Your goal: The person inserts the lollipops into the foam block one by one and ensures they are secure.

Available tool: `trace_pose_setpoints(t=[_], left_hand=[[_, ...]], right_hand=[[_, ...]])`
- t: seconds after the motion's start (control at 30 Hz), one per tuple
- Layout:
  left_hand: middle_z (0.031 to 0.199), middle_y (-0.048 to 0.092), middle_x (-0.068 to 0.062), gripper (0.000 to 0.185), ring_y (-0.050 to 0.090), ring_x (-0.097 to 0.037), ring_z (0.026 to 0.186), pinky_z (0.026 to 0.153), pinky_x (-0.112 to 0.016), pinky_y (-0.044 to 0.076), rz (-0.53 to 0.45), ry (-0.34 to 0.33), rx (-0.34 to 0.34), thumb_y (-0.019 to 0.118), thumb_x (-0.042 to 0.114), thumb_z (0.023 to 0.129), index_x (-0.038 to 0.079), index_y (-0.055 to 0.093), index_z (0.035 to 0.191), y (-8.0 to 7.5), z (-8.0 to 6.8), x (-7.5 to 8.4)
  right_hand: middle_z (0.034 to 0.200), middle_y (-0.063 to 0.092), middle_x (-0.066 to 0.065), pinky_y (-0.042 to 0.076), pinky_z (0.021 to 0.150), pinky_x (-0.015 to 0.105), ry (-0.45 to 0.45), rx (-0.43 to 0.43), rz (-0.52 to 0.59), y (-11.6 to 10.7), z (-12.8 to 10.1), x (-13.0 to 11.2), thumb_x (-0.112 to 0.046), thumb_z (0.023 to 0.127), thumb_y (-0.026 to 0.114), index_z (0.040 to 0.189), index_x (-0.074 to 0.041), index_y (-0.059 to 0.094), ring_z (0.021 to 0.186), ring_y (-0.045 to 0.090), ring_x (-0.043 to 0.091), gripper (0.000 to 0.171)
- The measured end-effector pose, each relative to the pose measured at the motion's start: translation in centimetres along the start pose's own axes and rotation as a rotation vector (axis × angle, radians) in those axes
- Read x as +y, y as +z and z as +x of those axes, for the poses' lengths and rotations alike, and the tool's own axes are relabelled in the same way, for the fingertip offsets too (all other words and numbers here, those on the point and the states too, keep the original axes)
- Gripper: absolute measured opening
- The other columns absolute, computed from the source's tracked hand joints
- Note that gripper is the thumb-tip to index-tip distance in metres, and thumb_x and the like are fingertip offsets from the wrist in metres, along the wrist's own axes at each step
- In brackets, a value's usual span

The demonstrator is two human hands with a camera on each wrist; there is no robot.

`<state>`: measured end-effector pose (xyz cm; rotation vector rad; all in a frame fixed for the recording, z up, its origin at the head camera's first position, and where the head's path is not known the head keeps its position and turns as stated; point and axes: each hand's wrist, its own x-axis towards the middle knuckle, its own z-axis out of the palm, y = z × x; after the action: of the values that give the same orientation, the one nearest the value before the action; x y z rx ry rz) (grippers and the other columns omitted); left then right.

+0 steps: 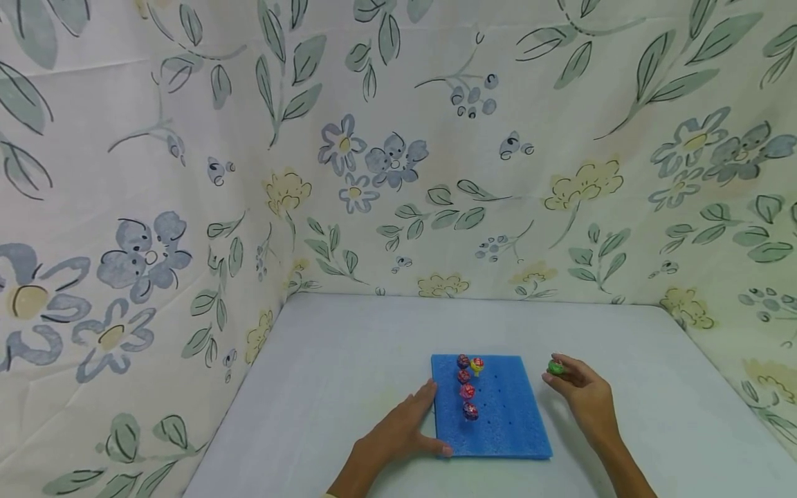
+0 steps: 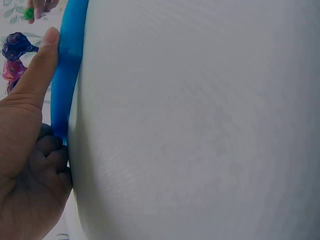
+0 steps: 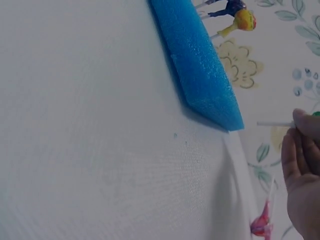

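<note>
A blue foam board (image 1: 492, 443) lies on the table, dotted with small holes. A column of dark and pink lollipops (image 1: 468, 392) stands along its left part, and a yellow lollipop (image 1: 477, 364) is beside the column's far end. My left hand (image 1: 398, 425) rests against the board's near left corner, fingers along the left edge and thumb (image 2: 42, 62) at the front edge. To the right of the board, apart from it, my right hand (image 1: 585, 401) pinches a green lollipop (image 1: 556, 368). Its white stick (image 3: 275, 123) points toward the board in the right wrist view.
A white table (image 1: 349, 339) holds the board. Floral cloth (image 1: 398, 228) stands behind and on both sides. Another pink lollipop (image 3: 261, 225) appears below my right hand in the right wrist view.
</note>
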<state>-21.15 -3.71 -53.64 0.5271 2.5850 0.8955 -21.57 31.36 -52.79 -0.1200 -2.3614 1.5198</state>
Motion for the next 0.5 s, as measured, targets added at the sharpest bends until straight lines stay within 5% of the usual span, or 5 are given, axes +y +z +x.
trace_pose_setpoints(t=[0.2, 0.5], left_hand=[[0.177, 0.025, -0.001, 0.123, 0.026, -0.026, 0.162, 0.129, -0.052, 0.029, -0.006, 0.001, -0.002, 0.089, 0.060, 0.076, 0.017, 0.023, 0.171, -0.08, -0.12, 0.00], [0.177, 0.025, 0.000, 0.124, 0.026, -0.025, 0.163, 0.129, -0.052, 0.028, -0.020, -0.009, -0.002, 0.091, 0.059, 0.075, 0.018, 0.023, 0.171, 0.04, -0.09, -0.04]], right_hand=[[0.117, 0.074, 0.000, 0.060, 0.081, 0.014, 0.041, 0.002, -0.006, 0.40, -0.12, -0.57, -0.025, 0.094, 0.085, 0.128, -0.001, 0.074, 0.095, 0.069, -0.007, 0.043], [0.110, 0.079, 0.011, 0.060, 0.075, 0.017, -0.009, -0.042, -0.089, 0.78, -0.37, -0.76, -0.032, 0.098, 0.079, 0.129, -0.005, 0.075, 0.086, 0.073, 0.007, 0.041]])
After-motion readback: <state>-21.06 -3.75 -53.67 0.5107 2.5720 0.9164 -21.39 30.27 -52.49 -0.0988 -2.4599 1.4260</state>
